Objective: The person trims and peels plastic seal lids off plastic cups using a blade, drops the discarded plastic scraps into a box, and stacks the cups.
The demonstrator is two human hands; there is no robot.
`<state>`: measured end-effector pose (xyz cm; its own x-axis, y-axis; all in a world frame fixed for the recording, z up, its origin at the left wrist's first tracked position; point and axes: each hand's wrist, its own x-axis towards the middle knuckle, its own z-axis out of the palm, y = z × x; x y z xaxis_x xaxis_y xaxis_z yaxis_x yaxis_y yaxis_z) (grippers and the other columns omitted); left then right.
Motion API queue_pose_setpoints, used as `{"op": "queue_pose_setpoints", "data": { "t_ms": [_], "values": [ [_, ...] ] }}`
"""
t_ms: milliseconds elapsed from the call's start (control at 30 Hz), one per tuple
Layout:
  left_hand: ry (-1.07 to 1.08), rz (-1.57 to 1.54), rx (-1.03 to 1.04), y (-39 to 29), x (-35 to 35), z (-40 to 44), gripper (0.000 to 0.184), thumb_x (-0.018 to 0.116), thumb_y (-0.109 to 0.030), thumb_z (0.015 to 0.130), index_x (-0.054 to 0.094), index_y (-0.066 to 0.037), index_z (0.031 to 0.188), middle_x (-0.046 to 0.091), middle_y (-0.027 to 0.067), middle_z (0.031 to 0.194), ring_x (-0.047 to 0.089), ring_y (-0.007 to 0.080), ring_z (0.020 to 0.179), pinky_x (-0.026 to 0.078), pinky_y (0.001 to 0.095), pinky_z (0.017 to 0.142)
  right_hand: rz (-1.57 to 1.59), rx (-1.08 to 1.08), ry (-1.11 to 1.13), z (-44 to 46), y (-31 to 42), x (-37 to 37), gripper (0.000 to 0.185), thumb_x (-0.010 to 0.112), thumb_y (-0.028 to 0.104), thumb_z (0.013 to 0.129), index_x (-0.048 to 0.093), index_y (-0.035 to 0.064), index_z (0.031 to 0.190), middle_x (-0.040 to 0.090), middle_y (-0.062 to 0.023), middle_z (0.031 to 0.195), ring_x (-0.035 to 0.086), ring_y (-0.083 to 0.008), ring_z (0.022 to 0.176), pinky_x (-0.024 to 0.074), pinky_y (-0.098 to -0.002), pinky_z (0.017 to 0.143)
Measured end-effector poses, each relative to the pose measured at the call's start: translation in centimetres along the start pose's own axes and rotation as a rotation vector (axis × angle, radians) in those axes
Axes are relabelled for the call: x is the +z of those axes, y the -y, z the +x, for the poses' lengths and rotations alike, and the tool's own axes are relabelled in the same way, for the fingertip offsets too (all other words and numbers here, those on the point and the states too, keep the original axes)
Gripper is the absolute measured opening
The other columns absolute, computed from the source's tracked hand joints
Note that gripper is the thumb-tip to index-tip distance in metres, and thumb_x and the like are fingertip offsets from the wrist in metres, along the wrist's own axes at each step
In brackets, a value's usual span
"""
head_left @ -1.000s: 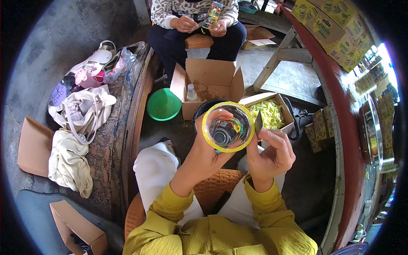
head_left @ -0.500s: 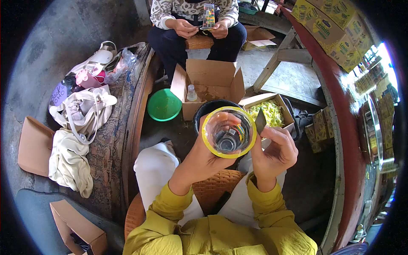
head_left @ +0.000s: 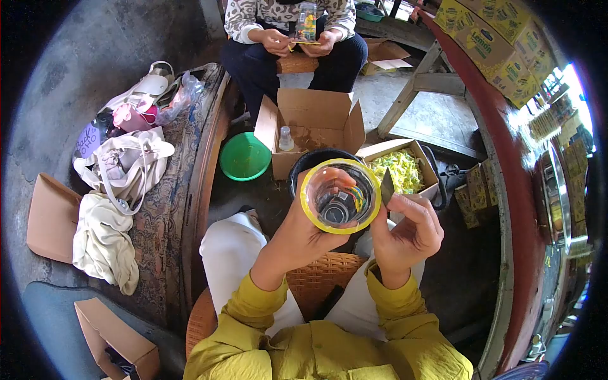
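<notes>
Two hands at centre: the left hand (head_left: 297, 229) has its grip curled round a clear cup (head_left: 339, 199), yellow rim towards the viewer, while the right hand (head_left: 411, 229) closes its grip to a pinch on a thin dark blade (head_left: 387, 187) just beside that rim. Beyond the cup lie a black tub (head_left: 315, 156), partly hidden, a green basin (head_left: 238, 161), an open cardboard box (head_left: 313, 107) and a carton (head_left: 430, 190) of yellow strips (head_left: 399, 168). Opposite, a seated co-worker (head_left: 291, 57) holds a printed cup (head_left: 306, 23), rim downward.
</notes>
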<state>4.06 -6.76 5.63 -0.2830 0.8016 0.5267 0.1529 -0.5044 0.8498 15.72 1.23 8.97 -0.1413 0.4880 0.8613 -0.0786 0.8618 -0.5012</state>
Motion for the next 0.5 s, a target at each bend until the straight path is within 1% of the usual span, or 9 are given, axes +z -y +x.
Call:
{"op": "queue_pose_setpoints", "data": {
  "t_ms": [67,167,267,367,500],
  "values": [
    [0.005,0.055,-0.023,-0.27,-0.15,-0.01,0.07,0.071,-0.004,0.066,0.03,-0.003,0.122,0.041,0.0109,0.113,0.045,0.0201,0.106,0.036,0.0312,0.091,-0.015,0.01,0.001,-0.08,0.04,-0.05,0.023,0.071,-0.009,0.058,0.062,-0.0004,0.077,0.061,-0.0096,0.065,0.057,-0.0115,0.054,0.0405,-0.0184,0.046],
    [0.002,0.093,-0.003,-0.4,-0.32,0.07,0.067,0.072,-0.005,0.065,0.033,-0.002,0.12,0.041,0.01,0.112,0.045,0.0199,0.105,0.036,0.0309,0.091,-0.025,0.013,0.01,-0.08,0.06,-0.08,0.023,0.071,-0.009,0.057,0.063,-0.0003,0.077,0.061,-0.0099,0.065,0.058,-0.0125,0.055,0.0422,-0.0193,0.048],
    [0.005,0.061,-0.006,-0.34,-0.42,0.14,0.066,0.072,-0.006,0.065,0.035,-0.002,0.119,0.041,0.0094,0.11,0.045,0.0196,0.105,0.036,0.0306,0.091,-0.016,-0.02,0.026,0.13,-0.14,-0.12,0.023,0.071,-0.009,0.058,0.063,-0.0003,0.077,0.061,-0.0102,0.066,0.059,-0.0137,0.055,0.0437,-0.0201,0.05],
    [0.008,0.05,-0.034,-0.46,-0.5,-0.08,0.067,0.071,-0.006,0.065,0.033,-0.002,0.12,0.041,0.0092,0.111,0.044,0.0194,0.105,0.036,0.031,0.091,-0.007,-0.026,0.051,0.33,-0.01,-0.18,0.022,0.071,-0.009,0.058,0.062,-0.0007,0.077,0.061,-0.0105,0.066,0.059,-0.0147,0.056,0.0447,-0.0206,0.051],
    [-0.02,-0.019,-0.011,-0.06,-0.64,-0.04,0.067,0.07,-0.005,0.066,0.032,-0.002,0.121,0.042,0.0089,0.111,0.045,0.0186,0.105,0.036,0.0316,0.092,0.013,0.007,0.082,0.12,-0.03,-0.02,0.021,0.071,-0.008,0.059,0.062,-0.001,0.076,0.062,-0.0107,0.066,0.06,-0.0151,0.056,0.0455,-0.021,0.052]
  ]
}}
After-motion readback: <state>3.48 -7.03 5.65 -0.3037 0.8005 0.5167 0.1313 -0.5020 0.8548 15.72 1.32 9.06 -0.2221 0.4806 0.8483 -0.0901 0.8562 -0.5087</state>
